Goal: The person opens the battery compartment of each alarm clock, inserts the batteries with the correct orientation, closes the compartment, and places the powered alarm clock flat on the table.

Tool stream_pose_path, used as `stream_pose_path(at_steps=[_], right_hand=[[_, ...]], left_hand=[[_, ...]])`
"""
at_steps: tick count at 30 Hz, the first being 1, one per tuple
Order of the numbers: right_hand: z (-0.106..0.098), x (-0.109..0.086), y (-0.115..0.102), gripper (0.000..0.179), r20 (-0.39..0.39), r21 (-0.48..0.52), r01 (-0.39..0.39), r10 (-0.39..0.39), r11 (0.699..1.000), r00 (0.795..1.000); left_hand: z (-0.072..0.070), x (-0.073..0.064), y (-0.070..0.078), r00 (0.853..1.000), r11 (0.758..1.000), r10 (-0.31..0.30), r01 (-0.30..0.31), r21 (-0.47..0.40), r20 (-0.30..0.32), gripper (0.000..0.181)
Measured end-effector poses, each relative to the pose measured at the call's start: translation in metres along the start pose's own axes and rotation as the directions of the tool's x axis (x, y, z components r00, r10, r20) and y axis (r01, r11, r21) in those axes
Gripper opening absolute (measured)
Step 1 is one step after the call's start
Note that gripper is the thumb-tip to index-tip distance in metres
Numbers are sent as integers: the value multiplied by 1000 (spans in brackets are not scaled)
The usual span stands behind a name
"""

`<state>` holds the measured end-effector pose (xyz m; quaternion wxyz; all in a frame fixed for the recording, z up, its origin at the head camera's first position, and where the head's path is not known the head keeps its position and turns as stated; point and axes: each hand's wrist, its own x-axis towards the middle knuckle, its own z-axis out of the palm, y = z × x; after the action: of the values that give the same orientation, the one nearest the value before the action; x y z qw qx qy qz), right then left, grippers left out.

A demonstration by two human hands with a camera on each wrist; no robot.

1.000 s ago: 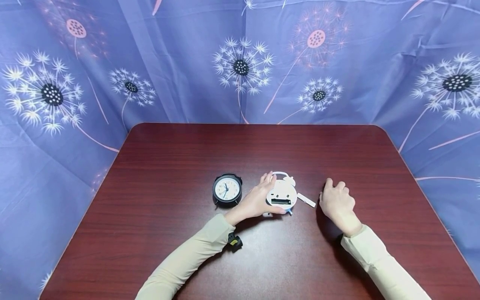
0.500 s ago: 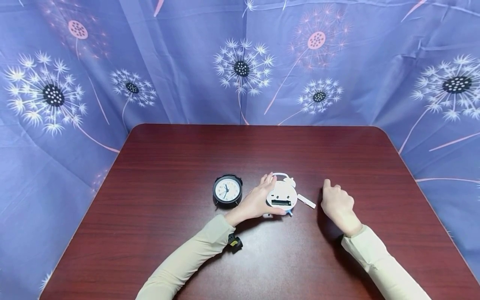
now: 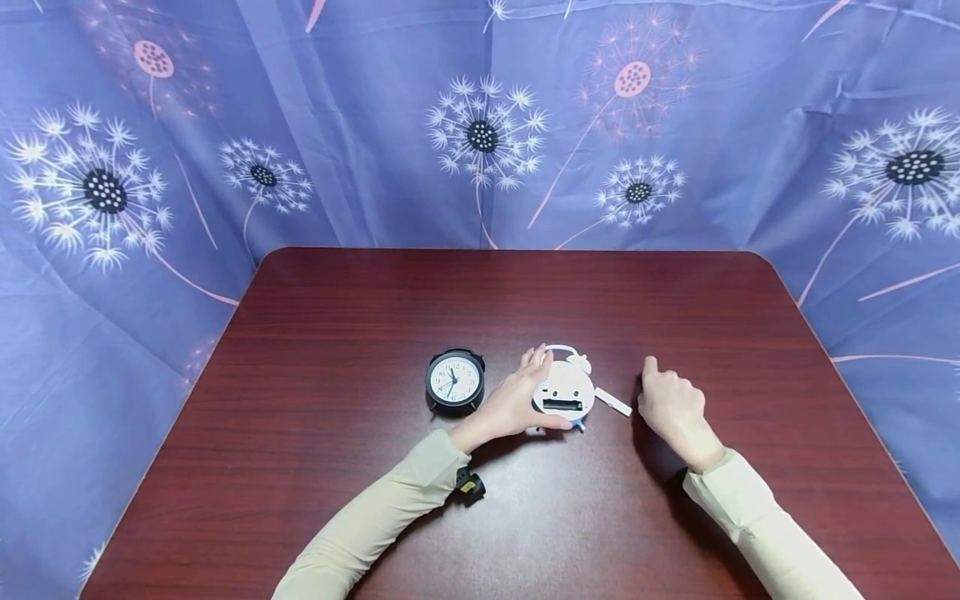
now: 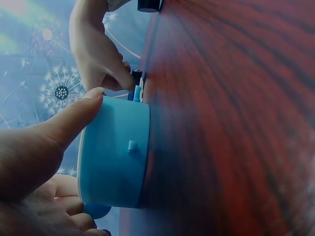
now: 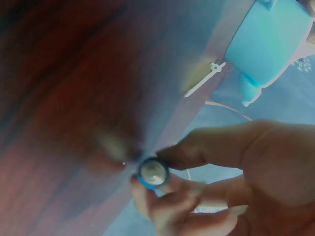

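Observation:
A twin-bell alarm clock [image 3: 564, 385] with a white back and light-blue side lies face down on the table, its battery slot uncovered with no battery in it. My left hand [image 3: 517, 398] grips the clock from its left side, thumb on the near edge and fingers at the far edge. In the left wrist view the blue side of the clock [image 4: 115, 152] faces the camera. Right of the clock, my right hand [image 3: 672, 408] pinches a battery [image 5: 153, 173] between thumb and fingers, low over the table. From the head camera the hand hides the battery.
A white battery cover [image 3: 613, 402] lies between the clock and my right hand. The black alarm clock [image 3: 455, 381], face up, is left of my left hand. Behind the table [image 3: 420, 292] hangs a blue dandelion-print cloth [image 3: 375, 125].
My right hand has shifted very slightly left, and its fingers look more tucked in than a second ago. My left hand and the clock have stayed put.

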<state>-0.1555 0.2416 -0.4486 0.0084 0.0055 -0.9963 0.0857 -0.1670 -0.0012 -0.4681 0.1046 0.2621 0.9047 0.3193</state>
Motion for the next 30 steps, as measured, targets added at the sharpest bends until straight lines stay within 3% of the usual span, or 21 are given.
stream_pose_path(at_steps=[4,8,14,20,25,30], right_hand=[[0,2,-1,20,-97,43,38,-33,998,995],[2,6,-2,24,-197,93,103,-83,990,977],[2,7,-8,29,-287,202,215,-152,956,946],[1,9,-14,28,-400,252,380,-262,890,878],[0,10,-19,30,-427,295,470,-325,832,844],[-1,7,-22,31,-473,317,579,-404,751,783]], left_hand=[[1,0,0,1000,1000,6,-6,9,-1,107],[1,0,-1,1000,1000,3,-3,7,2,107],[1,1,0,1000,1000,-14,14,20,1,108],[1,1,-1,1000,1000,-8,8,15,-2,108],[1,1,-1,1000,1000,5,-5,4,-1,108],[0,0,-1,1000,1000,10,-10,7,-1,108]])
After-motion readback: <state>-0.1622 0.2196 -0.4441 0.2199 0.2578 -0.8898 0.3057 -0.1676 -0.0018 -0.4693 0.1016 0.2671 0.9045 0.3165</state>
